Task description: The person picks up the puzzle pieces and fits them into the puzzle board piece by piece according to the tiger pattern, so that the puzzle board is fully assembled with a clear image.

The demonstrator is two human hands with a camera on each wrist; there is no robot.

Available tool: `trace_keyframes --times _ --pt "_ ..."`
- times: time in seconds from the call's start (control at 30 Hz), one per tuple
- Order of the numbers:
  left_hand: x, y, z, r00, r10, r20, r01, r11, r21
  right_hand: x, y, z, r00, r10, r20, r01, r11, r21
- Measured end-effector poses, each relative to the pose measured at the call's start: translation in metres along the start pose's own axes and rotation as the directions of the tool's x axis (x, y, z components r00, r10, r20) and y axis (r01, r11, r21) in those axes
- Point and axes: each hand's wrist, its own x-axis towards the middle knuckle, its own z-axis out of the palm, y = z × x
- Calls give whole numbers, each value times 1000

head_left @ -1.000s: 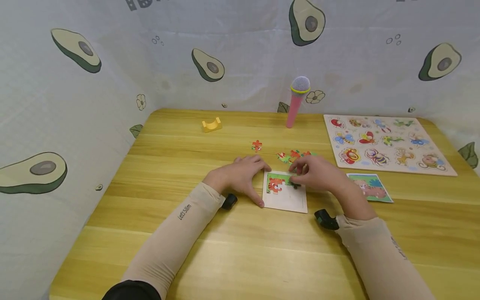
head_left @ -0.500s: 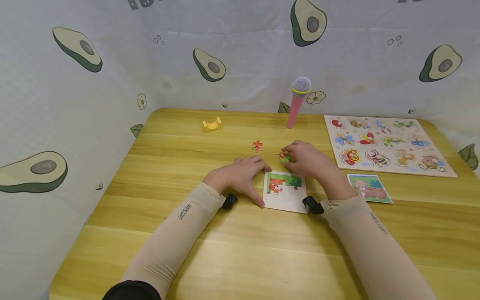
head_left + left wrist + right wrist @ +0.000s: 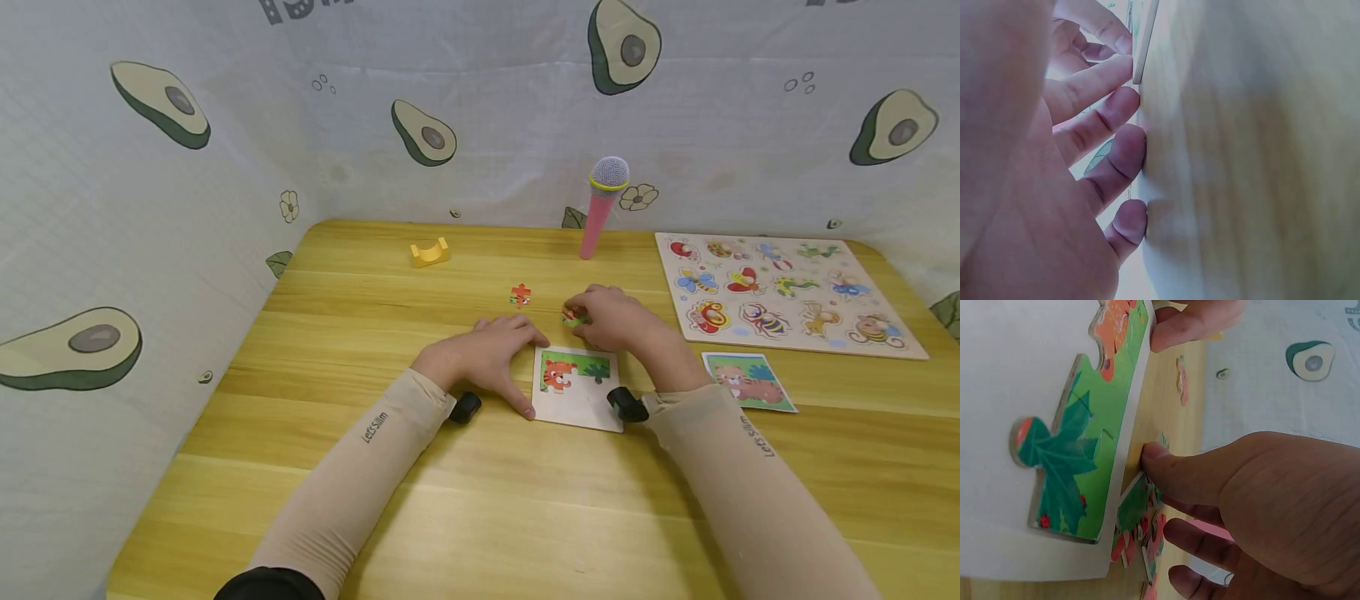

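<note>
A small white puzzle board [image 3: 573, 408] lies in front of me with a tiger-head part [image 3: 557, 377] and a green leaf piece [image 3: 1066, 456] along its top. My left hand [image 3: 487, 358] spans the board's left edge, thumb at the near corner and index finger at the far one. In the left wrist view its other fingertips rest on the table. Just beyond the board, my right hand [image 3: 618, 317] pinches a puzzle piece between thumb and fingers, over a cluster of loose pieces [image 3: 1132, 512]. The hand partly hides the cluster.
One loose red piece [image 3: 521, 295] lies farther back. A picture card [image 3: 750, 382] and a wooden insect puzzle [image 3: 787, 287] are to the right. A pink toy microphone [image 3: 597, 212] stands at the back, left of it a yellow arched block [image 3: 430, 252].
My right hand has let go of the leaf piece at the board's top right and moved back-left to the loose pieces. The left hand stays at the board's edge.
</note>
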Motion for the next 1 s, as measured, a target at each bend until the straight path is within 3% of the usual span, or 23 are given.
trace_keyframes --times 0.33,0.63,1.0 --pt "1 0 1 1000 -8 -1 8 1000 -17 -3 5 -1 1000 -28 -9 28 1000 14" --pt "-2 0 1 1000 -11 -8 11 999 -35 -11 5 -1 1000 11 -21 -11 1000 10" --pt "-1 0 0 1000 -6 -5 6 1000 -21 -39 7 5 997 -76 -27 78 994 72"
